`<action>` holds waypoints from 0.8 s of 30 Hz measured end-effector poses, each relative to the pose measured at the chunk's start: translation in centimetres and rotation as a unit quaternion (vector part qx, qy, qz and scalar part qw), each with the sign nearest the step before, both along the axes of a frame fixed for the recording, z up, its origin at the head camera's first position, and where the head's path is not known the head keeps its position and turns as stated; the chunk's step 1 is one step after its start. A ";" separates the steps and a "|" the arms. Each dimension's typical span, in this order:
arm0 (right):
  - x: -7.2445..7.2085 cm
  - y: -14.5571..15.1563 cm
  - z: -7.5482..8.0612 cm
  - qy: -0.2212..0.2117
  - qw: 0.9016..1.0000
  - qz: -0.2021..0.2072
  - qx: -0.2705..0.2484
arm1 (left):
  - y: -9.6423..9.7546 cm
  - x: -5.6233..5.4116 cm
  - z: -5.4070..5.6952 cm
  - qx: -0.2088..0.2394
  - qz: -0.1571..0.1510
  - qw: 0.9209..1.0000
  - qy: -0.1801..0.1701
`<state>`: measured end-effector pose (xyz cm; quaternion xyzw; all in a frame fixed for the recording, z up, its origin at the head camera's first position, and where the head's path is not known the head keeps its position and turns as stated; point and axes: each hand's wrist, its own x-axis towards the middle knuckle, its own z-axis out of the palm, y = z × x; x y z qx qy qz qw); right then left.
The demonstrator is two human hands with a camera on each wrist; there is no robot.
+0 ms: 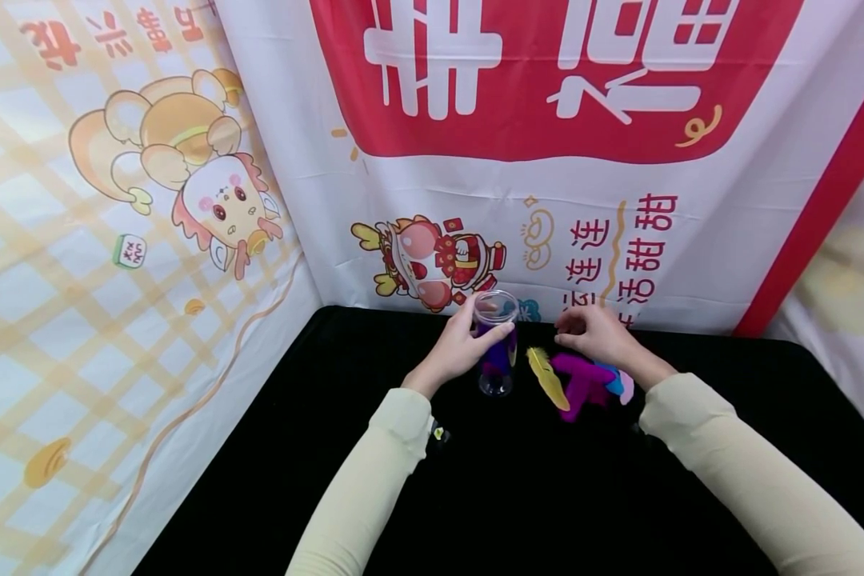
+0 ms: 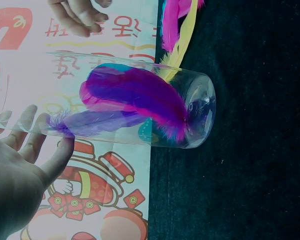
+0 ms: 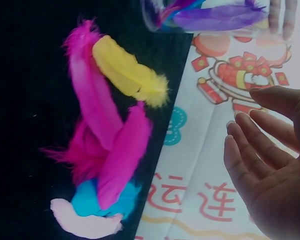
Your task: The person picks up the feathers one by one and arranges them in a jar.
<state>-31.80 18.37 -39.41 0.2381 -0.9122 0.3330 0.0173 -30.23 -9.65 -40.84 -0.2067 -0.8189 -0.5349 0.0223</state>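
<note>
My left hand (image 1: 462,344) grips a clear plastic jar (image 1: 496,386) near its open top, thumb on one side and fingers round the other. Purple, magenta and blue feathers (image 2: 135,90) lie inside the jar, toward its bottom. To the right, my right hand (image 1: 596,332) hovers above a loose pile of feathers, its fingers loosely bent with nothing between them. The pile has a yellow feather (image 3: 125,67), several magenta feathers (image 3: 125,155), a blue feather (image 3: 87,200) and a pale pink feather (image 3: 85,222).
Black cloth covers the table (image 1: 533,496). Behind it hangs a white and red printed curtain (image 1: 432,192), close to both hands. A checked printed sheet (image 1: 151,320) closes off the left side.
</note>
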 end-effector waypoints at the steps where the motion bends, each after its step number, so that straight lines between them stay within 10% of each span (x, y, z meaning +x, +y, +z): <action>1: -0.1 0.1 -0.2 -0.002 1.000 -0.001 0.003 | 0.0 0.0 0.0 -0.001 0.000 1.000 0.000; 24: -1.4 1.3 -4.8 -0.050 0.998 -0.017 0.032 | 0.0 0.2 0.2 -0.001 -0.003 1.000 0.003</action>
